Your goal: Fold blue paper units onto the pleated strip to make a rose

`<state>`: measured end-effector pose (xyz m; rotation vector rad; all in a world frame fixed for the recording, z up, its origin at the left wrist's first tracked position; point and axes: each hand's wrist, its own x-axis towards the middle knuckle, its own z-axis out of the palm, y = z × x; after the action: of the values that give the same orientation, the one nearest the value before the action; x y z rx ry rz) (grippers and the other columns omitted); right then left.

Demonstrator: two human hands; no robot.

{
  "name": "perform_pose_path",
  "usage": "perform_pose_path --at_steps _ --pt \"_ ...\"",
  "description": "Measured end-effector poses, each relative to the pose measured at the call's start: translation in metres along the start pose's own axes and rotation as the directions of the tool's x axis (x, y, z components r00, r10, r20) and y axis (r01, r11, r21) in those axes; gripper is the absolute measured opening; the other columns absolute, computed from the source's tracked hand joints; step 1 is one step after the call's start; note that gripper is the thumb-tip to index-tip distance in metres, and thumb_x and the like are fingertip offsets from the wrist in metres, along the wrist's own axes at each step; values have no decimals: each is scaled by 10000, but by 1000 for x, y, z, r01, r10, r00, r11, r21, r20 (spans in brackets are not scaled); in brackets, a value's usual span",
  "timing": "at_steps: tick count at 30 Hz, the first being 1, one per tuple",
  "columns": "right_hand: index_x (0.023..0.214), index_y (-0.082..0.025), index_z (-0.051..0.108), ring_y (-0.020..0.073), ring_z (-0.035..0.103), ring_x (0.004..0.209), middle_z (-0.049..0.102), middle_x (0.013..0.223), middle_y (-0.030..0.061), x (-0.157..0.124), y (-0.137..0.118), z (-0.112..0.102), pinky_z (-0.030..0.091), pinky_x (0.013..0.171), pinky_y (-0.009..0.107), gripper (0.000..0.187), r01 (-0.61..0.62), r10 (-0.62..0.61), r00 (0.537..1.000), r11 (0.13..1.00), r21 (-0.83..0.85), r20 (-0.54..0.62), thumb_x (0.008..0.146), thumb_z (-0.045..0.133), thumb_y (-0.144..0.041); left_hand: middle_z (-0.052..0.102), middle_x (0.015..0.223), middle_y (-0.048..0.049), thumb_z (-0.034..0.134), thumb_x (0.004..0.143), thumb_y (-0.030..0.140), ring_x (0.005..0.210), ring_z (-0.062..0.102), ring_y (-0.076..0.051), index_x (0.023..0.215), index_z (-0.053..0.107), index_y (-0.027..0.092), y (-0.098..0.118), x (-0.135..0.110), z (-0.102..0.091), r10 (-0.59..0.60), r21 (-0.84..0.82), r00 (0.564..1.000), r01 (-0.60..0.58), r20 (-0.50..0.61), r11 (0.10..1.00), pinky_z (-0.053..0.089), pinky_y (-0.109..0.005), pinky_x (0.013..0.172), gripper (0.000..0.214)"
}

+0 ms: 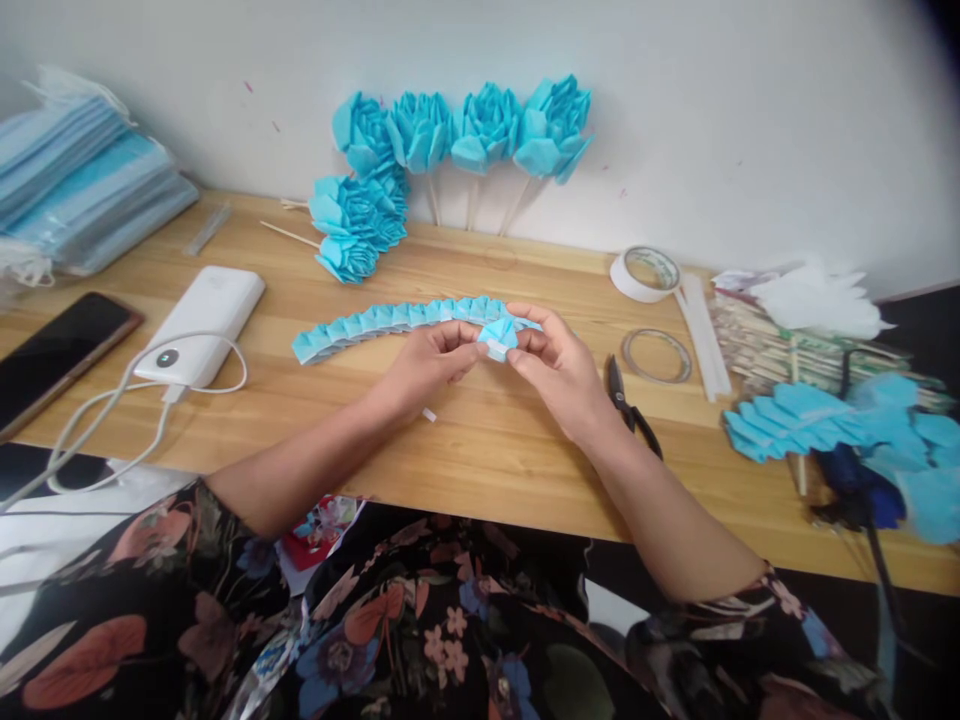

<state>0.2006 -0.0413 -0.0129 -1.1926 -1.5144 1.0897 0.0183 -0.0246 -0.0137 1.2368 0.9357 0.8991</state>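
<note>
Between the fingertips of both my hands is a small folded blue petal [496, 336] with a whitish strip along its lower edge. My left hand [442, 358] pinches its left side, and my right hand [551, 358] grips the right side with thumb and fingers. Just behind my hands a curved row of overlapping folded blue petals [375, 322] lies on the table. Its right end passes behind my fingers, so I cannot tell whether the held petal joins it. A tiny white scrap [429, 415] lies below my left hand.
Finished blue flowers on sticks [487, 128] lean against the wall. Right of my hands are black scissors [624, 395], a white tape roll [645, 274], and a thinner ring [657, 356]. More folded petals [787, 420] lie far right; a power bank [201, 325] and phone [60, 350] are left.
</note>
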Motion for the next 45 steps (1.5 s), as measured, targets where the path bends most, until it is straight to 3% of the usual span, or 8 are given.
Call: perform_pose_path --at_steps 2,4,7,10,13,30,39,45 --pt "1206 -253 582 170 646 828 687 887 3 -1 -1 -2 513 778 356 373 119 -134 986 982 -150 -95 837 604 -198 458 584 60 669 813 328 536 339 -74 755 593 168 0 1 0 9 23 1000 -9 -20 1000 274 -247 555 186" --pt "1105 -246 632 190 651 881 705 937 26 -3 -4 -3 505 834 383 267 256 -336 927 892 -372 -167 845 621 -187 489 605 55 663 809 312 549 362 -74 751 594 166 0 1 0 29 51 999 -27 -33 998 304 -245 570 172" --pt "918 -242 683 202 647 850 723 868 26 -5 -8 -3 478 823 388 86 405 -564 822 671 -621 -73 887 620 -191 540 658 39 652 813 298 593 423 -76 758 603 159 0 0 1 56 79 998 -54 -27 995 349 -238 602 157" --pt "859 -245 712 201 646 796 732 805 16 -5 -8 -1 451 786 383 109 461 -631 775 523 -717 38 908 628 -197 582 713 20 646 820 298 644 478 -83 774 613 155 0 -1 2 64 73 998 -63 -10 995 381 -231 622 154" --pt "866 -245 732 197 653 784 740 792 9 -4 -5 -1 439 778 378 116 449 -641 765 468 -761 58 914 638 -196 601 727 12 645 824 295 658 504 -88 776 615 155 -1 -1 2 59 70 998 -59 -5 996 410 -233 637 150" --pt "865 -220 759 180 651 767 743 778 13 -4 -3 -3 439 779 363 146 483 -633 766 454 -749 111 935 631 -215 558 655 17 610 826 293 607 458 -90 726 587 164 -4 0 2 160 262 987 -151 -15 953 374 -237 595 165" --pt "833 -239 746 181 652 759 742 764 6 -3 -3 -2 436 768 357 174 473 -605 790 502 -725 96 934 606 -219 557 650 14 595 822 315 593 435 -93 729 597 168 -4 0 1 180 319 984 -168 -9 933 341 -252 586 174" --pt "805 -251 737 187 647 755 736 756 8 -3 -4 -1 437 763 366 191 433 -545 834 551 -713 85 928 594 -220 597 661 4 605 820 305 604 461 -99 726 611 172 -5 -1 1 171 314 985 -158 -14 936 363 -252 593 163"
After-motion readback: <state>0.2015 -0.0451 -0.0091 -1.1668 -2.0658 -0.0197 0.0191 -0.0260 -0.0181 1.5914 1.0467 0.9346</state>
